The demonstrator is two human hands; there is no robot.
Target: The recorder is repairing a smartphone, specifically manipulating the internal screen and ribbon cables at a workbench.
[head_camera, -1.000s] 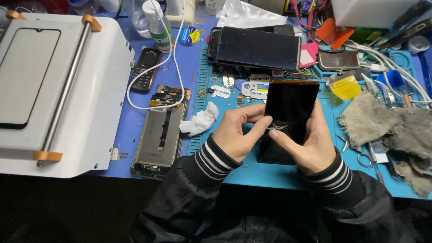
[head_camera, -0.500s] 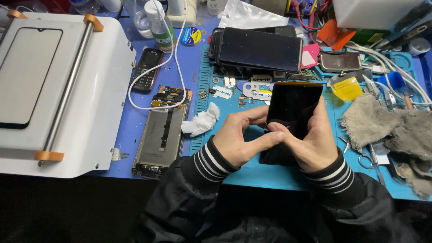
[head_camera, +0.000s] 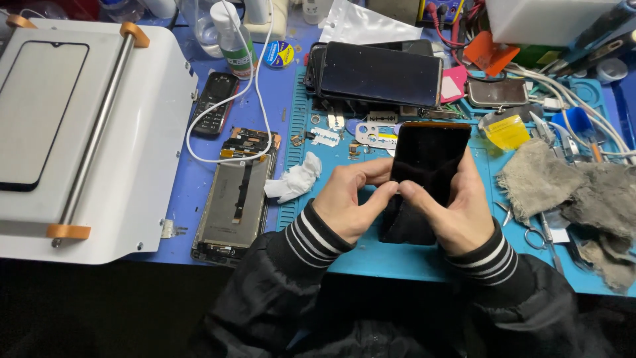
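Note:
A black phone screen (head_camera: 429, 156) lies tilted on the blue work mat (head_camera: 371, 255), its top end toward the back. My left hand (head_camera: 350, 199) grips its left edge, thumb and fingers reaching onto the glass. My right hand (head_camera: 452, 209) wraps the lower right part, and its fingertips meet the left hand's on the dark surface. The lower end of the screen is partly hidden by both hands. Striped cuffs and black sleeves run down to the frame's bottom.
A white machine (head_camera: 142, 142) with a glass panel fills the left. Beside it lie an opened phone body (head_camera: 235, 199), a crumpled tissue (head_camera: 295, 180), a small keypad phone (head_camera: 213, 103), and stacked phones (head_camera: 377, 71). Grey rags (head_camera: 570, 185), scissors, blades and cables crowd the right.
My left hand's fingers have slid rightward across the screen to meet the right hand's fingertips. The screen itself has barely shifted.

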